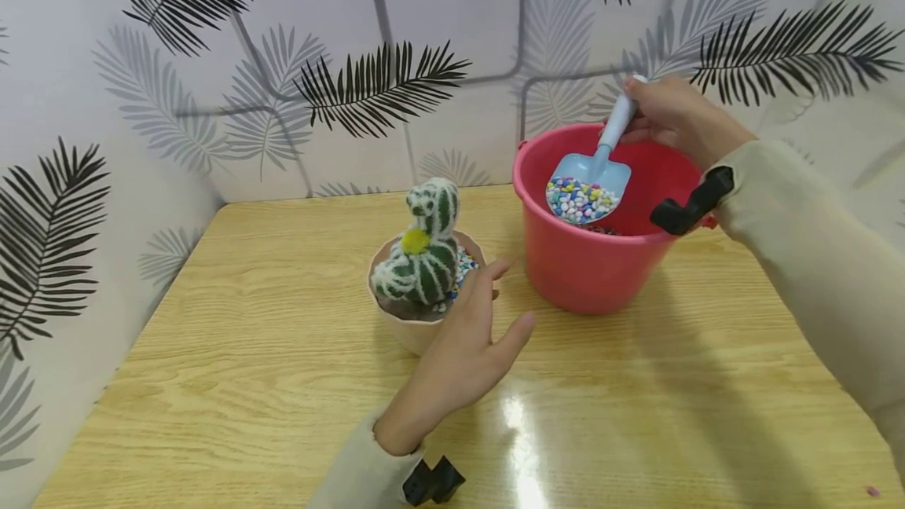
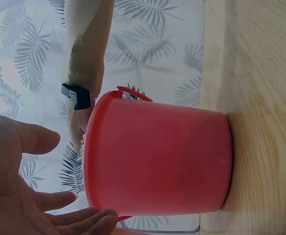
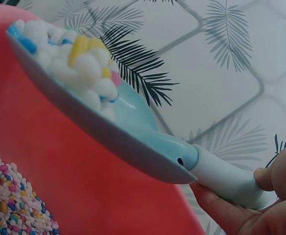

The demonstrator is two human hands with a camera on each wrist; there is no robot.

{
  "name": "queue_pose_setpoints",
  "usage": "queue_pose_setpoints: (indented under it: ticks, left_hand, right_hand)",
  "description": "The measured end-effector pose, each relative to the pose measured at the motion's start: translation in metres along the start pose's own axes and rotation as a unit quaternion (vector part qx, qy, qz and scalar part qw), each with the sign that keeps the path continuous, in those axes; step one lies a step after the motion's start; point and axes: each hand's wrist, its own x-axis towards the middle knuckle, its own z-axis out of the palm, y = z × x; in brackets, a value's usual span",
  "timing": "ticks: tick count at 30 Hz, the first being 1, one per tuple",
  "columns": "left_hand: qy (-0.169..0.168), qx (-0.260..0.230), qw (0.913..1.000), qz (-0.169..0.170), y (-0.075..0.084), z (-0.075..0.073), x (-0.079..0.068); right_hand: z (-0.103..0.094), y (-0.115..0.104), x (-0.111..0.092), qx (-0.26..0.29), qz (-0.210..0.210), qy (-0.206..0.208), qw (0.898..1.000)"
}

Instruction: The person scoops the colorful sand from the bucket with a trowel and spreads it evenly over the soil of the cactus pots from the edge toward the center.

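My right hand grips the pale handle of a light blue scoop over the mouth of a red bucket. Multicoloured pebbles fill the front of the scoop's blade. More small pebbles lie at the bottom of the bucket in the right wrist view. My left hand, fingers spread and holding nothing, is beside a pale plant pot. In the pot stands a green and white cactus with a yellow flower. Coloured pebbles cover the soil on the pot's right side.
Everything stands on a light wooden table against a wall with a leaf pattern. The bucket is to the right of the pot, with a gap between them. A tiny pink bit lies near the table's right front corner.
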Motion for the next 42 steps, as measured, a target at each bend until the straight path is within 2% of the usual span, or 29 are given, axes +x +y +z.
queue_pose_setpoints:
  ticks: [5, 14, 23, 30, 42]
  left_hand:
    - [0.002, -0.001, 1.0, -0.007, -0.003, -0.003, -0.006]
    - [-0.001, -0.007, 0.9998, -0.021, -0.007, -0.01, -0.018]
    - [0.045, 0.02, 0.9987, 0.011, -0.01, -0.017, -0.031]
    - [0.043, 0.015, 0.9989, 0.009, -0.012, -0.019, -0.039]
    - [0.077, 0.052, 0.9956, 0.013, -0.02, -0.023, -0.05]
  right_hand:
    - [0.006, 0.0, 0.001, 0.012, -0.001, -0.005, 1.0]
    - [0.011, -0.005, 0.003, 0.012, 0.007, 0.01, 1.0]
    - [0.02, -0.01, 0.002, 0.021, 0.004, 0.004, 1.0]
    - [0.028, -0.009, 0.002, 0.06, -0.002, -0.022, 0.998]
    - [0.048, -0.009, 0.001, 0.039, -0.016, -0.031, 0.999]
